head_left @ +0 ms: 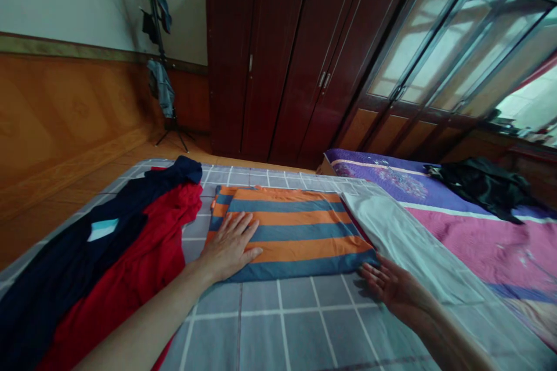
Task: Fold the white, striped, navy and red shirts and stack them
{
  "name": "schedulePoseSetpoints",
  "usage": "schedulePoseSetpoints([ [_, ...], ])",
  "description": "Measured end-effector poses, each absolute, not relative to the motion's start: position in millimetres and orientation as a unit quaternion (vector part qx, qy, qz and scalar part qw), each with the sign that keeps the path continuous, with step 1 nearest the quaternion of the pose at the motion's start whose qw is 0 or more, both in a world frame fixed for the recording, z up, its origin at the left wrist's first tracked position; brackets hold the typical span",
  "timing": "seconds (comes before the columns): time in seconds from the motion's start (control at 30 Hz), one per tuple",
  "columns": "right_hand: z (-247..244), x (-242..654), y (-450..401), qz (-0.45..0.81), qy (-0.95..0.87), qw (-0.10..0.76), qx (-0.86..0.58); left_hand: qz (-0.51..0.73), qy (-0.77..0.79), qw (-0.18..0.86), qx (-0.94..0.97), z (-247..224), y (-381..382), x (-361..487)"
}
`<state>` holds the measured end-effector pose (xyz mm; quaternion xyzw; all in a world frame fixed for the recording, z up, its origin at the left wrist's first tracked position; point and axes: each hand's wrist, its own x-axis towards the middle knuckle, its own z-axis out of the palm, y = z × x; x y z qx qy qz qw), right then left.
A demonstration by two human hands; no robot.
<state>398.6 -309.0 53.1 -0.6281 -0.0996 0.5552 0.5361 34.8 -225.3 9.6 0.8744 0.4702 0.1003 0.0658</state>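
A folded garment with orange and grey-blue stripes (300,235) lies flat in front of me on a grey checked bedspread (300,313). My left hand (232,243) rests palm down on its left part, fingers stretched out and apart. At the near right corner of the striped cloth is my right hand (389,284), turned palm up with loosely bent fingers that touch or nearly touch the edge. No cloth shows gripped in it. Right beside the striped garment, a pale grey-white cloth (391,232) lies spread; a strip of dark red shows between them.
On the left lie a navy garment (117,237) and a red garment (161,237). A second bed with a purple and pink cover (465,237) stands to the right, bearing a black garment (483,185). Behind are a dark red wardrobe (287,69) and a coat stand (159,29).
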Motion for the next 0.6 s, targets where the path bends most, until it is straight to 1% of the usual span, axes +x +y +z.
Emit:
schedulePoseSetpoints([
  [0.1, 51.7, 392.8, -294.0, 0.536, -0.091, 0.521, -0.658, 0.121, 0.468, 0.083, 0.871, 11.5, -225.4, 33.7],
  [0.23, 45.2, 389.8, -280.3, 0.467, -0.22, 0.543, -0.663, 0.202, 0.458, 0.154, 0.852, 16.9, -223.5, 31.8],
  [0.33, 41.1, 389.0, -268.7, 0.446, -0.266, 0.557, -0.648, 0.321, 0.456, 0.256, 0.79, 21.7, -218.6, 32.2],
  [0.43, 48.8, 379.8, -249.5, 0.41, -0.291, 0.568, -0.651, 0.428, 0.443, 0.392, 0.684, 26.1, -211.3, 31.6],
  [0.53, 74.5, 348.1, -223.9, 0.363, -0.363, 0.565, -0.645, 0.483, 0.442, 0.506, 0.561, 32.6, -205.0, 26.0],
  [0.6, 95.2, 309.9, -209.2, 0.337, -0.47, 0.533, -0.618, 0.494, 0.454, 0.56, 0.486, 38.4, -202.6, 18.6],
])
